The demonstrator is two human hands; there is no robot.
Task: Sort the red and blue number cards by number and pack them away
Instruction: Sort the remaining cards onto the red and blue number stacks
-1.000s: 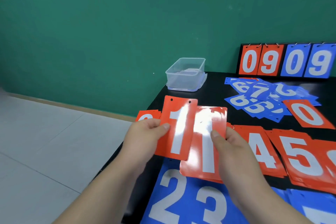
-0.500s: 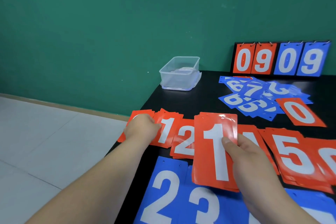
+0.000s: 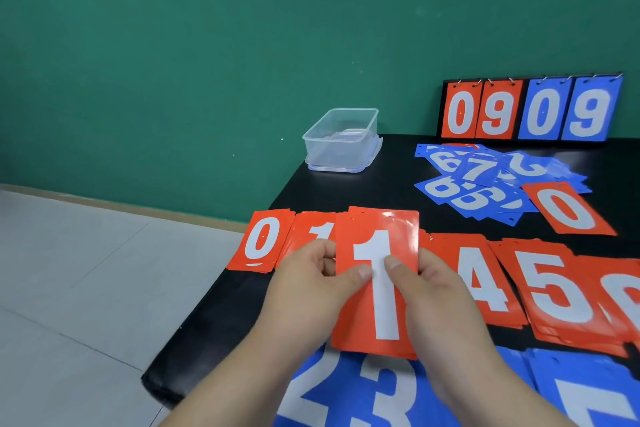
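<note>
A small stack of red "1" cards [image 3: 377, 250] is held above the table's near left part. My left hand [image 3: 311, 295] pinches its left edge with the thumb on the face. My right hand [image 3: 433, 302] grips the right edge, thumb on the face too. On the black table [image 3: 381, 191] lie a red "0" pile [image 3: 263, 241], a red "1" pile [image 3: 313, 229] partly behind the held cards, a red "4" pile [image 3: 474, 274] and a red "5" pile [image 3: 554, 291]. Blue "2" [image 3: 308, 395] and "3" [image 3: 384, 399] cards lie nearest me.
A clear plastic box [image 3: 343, 139] stands at the table's far left corner. A flip scoreboard [image 3: 530, 109] reading 0 9 0 9 leans on the green wall. A loose heap of blue cards [image 3: 485, 184] and a single red "0" card [image 3: 568, 208] lie in front of it.
My left hand left the red "1" pile on the table and came back to the held stack. Both hands now hold the red "1" cards, shifted left over the red "2" pile.
</note>
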